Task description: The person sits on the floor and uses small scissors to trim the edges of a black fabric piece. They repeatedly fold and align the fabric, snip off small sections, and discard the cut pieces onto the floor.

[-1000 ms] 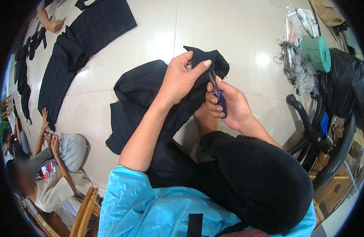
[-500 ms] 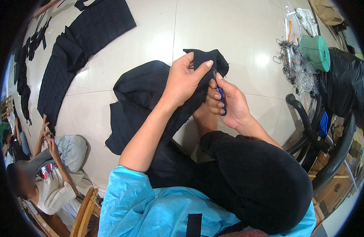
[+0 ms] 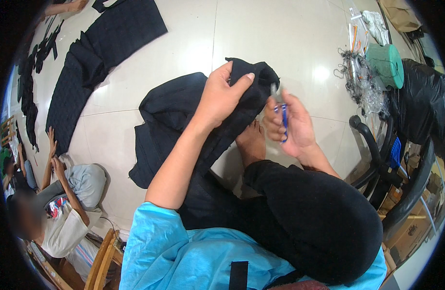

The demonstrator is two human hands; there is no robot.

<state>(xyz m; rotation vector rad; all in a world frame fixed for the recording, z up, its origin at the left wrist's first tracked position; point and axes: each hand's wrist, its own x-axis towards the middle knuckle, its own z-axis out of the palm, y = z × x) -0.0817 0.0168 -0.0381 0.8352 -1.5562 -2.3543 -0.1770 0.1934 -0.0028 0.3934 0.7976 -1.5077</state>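
My left hand (image 3: pixel 224 92) pinches the upper edge of a black cloth garment (image 3: pixel 171 104), its thumb lying on top of the fabric. The garment spreads in folds across the floor and under my left forearm. Just right of the cloth's raised end, my right hand (image 3: pixel 296 123) is closed around small blue-handled thread snips (image 3: pixel 284 126). Their metal blades point upward, blurred by motion, and stand apart from the fabric. My bare foot (image 3: pixel 252 142) rests on the floor below the cloth, partly covered by it.
Another long black quilted cloth (image 3: pixel 87 65) lies at the far left, where a seated person's hands (image 3: pixel 53 147) touch its lower end. On the right are a green spool (image 3: pixel 385 66), tangled thread and clear plastic (image 3: pixel 360 77), a black bag (image 3: pixel 423 101) and a black chair base (image 3: pixel 377 164).
My right hand has drawn the snips away from the cloth, to the right. The left hand keeps its pinch, shifted slightly left. The seated person's hands have moved up along the other cloth.
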